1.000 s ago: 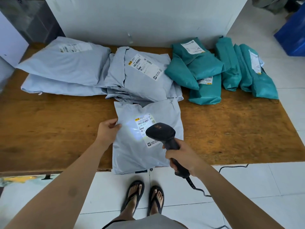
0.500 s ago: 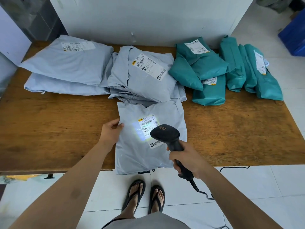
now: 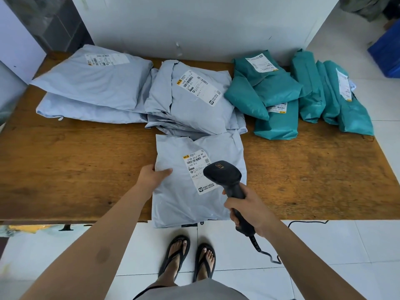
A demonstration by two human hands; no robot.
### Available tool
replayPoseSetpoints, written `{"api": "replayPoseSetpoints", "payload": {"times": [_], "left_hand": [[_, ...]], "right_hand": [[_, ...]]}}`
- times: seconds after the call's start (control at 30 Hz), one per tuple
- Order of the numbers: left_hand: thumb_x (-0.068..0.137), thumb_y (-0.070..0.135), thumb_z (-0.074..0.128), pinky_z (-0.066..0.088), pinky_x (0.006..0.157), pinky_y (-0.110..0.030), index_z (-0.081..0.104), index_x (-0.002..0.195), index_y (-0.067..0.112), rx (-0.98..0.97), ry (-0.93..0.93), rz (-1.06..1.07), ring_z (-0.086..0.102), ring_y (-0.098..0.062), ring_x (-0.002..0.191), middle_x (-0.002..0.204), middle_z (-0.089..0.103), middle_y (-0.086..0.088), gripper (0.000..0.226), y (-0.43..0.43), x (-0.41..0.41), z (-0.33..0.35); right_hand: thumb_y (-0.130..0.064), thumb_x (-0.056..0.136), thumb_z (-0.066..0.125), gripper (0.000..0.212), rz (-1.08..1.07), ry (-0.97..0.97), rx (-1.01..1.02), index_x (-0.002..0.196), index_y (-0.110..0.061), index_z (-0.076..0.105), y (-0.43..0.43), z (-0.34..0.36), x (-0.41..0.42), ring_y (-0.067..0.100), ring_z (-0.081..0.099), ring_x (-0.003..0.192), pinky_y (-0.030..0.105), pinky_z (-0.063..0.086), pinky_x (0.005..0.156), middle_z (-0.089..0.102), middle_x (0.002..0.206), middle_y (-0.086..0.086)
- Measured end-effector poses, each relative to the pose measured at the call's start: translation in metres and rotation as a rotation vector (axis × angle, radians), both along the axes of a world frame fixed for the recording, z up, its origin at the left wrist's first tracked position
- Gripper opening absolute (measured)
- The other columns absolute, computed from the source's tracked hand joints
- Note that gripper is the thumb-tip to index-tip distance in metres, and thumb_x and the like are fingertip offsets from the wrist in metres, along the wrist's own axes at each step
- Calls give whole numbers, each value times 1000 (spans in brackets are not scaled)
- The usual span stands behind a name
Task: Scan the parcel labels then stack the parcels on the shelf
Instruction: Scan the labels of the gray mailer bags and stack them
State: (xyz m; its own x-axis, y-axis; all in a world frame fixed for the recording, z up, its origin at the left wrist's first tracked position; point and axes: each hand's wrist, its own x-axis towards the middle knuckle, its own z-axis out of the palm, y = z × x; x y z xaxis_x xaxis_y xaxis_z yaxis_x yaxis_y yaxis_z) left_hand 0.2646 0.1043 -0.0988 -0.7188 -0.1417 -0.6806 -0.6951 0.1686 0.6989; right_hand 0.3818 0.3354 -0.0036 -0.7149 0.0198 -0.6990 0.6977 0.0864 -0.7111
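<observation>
A grey parcel [image 3: 184,204] lies at the front edge of the wooden table [image 3: 75,169], its near end hanging over the edge. Its white label [image 3: 195,167] faces up. My left hand [image 3: 152,175] grips the parcel's left edge, thumb on top. My right hand [image 3: 245,207] holds a black barcode scanner [image 3: 224,175] by the handle, its head just over the label's right side. No scan light shows on the label.
Behind lie more grey parcels [image 3: 95,83] and a middle grey pile [image 3: 190,100]. Teal parcels [image 3: 268,92] and a further teal group [image 3: 333,98] fill the back right. The scanner cable [image 3: 266,254] trails to the floor. A blue bin [image 3: 387,53] stands far right.
The bright scan light on the label has gone out. My hands, the scanner and the parcel stay almost where they were.
</observation>
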Motion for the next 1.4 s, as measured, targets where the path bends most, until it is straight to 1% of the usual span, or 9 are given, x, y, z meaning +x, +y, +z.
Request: {"api": "replayPoseSetpoints", "payload": {"times": [0.23, 0.5, 0.7, 0.9, 0.97, 1.03, 1.1, 1.23, 1.4], "left_hand": [[92, 2, 55, 43, 83, -29, 57, 121, 0, -152, 199, -57, 58, -24, 98, 117, 64, -14, 29, -18, 14, 11], [91, 5, 58, 42, 79, -30, 60, 115, -4, -379, 266, 160, 57, -23, 91, 105, 63, -16, 26, -162, 13, 29], [91, 11, 61, 43, 75, -30, 56, 123, -6, -548, 237, 257, 57, -34, 106, 120, 60, -19, 37, -259, -24, 40], [89, 36, 61, 38, 102, -49, 39, 137, 0, -852, 116, 123, 44, -41, 126, 138, 47, -23, 64, -288, -68, 41], [89, 36, 60, 40, 101, -46, 45, 132, 0, -864, 259, 168, 48, -36, 122, 133, 50, -22, 58, -270, -84, 50], [89, 34, 61, 47, 80, -36, 64, 94, 3, -692, 403, 224, 60, -26, 85, 98, 65, -16, 32, -243, -107, 65], [85, 42, 65, 51, 66, -32, 60, 73, 7, -343, 310, 301, 59, -21, 63, 80, 66, -15, 38, -215, -131, 82], [78, 44, 73, 55, 71, -35, 51, 116, 3, 269, 49, 319, 64, -28, 83, 98, 61, -18, 60, -170, -175, 95], [84, 31, 69, 47, 97, -35, 45, 133, 7, 545, -70, 442, 53, -24, 116, 125, 51, -9, 60, -140, -207, 81]], "right_hand": [[5, 82, 56, 17, 1, 120, 46, 95, -6, 54, -7, 3, -10, 19, 40, 36, 28, 35, 44, 43, 50, 8], [2, 83, 64, 26, 163, 291, 174, 87, -22, 57, -38, 4, -33, 9, 51, 45, 14, 44, 47, 53, 63, 6], [6, 80, 66, 32, 180, 288, 195, 83, -25, 57, -78, -1, -60, 7, 55, 49, 13, 44, 49, 54, 69, 2], [3, 80, 66, 29, 207, 262, 234, 83, -24, 57, -113, -9, -91, 5, 54, 44, 15, 45, 48, 56, 67, 5], [4, 80, 66, 29, 208, 249, 226, 82, -24, 57, -118, -9, -98, 9, 54, 46, 17, 46, 48, 55, 69, 6], [6, 80, 65, 29, 179, 244, 192, 81, -22, 57, -119, -6, -105, 11, 53, 47, 15, 45, 48, 52, 69, 7], [7, 80, 65, 29, 155, 235, 179, 79, -21, 56, -120, 0, -111, 15, 53, 50, 15, 45, 48, 51, 69, 7], [7, 80, 65, 29, 90, 220, 167, 80, -22, 58, -118, 14, -115, 16, 51, 51, 18, 46, 49, 51, 68, 6], [6, 79, 65, 27, 70, 238, 174, 82, -21, 60, -104, 33, -113, 15, 51, 56, 15, 46, 51, 52, 66, 3]]}}
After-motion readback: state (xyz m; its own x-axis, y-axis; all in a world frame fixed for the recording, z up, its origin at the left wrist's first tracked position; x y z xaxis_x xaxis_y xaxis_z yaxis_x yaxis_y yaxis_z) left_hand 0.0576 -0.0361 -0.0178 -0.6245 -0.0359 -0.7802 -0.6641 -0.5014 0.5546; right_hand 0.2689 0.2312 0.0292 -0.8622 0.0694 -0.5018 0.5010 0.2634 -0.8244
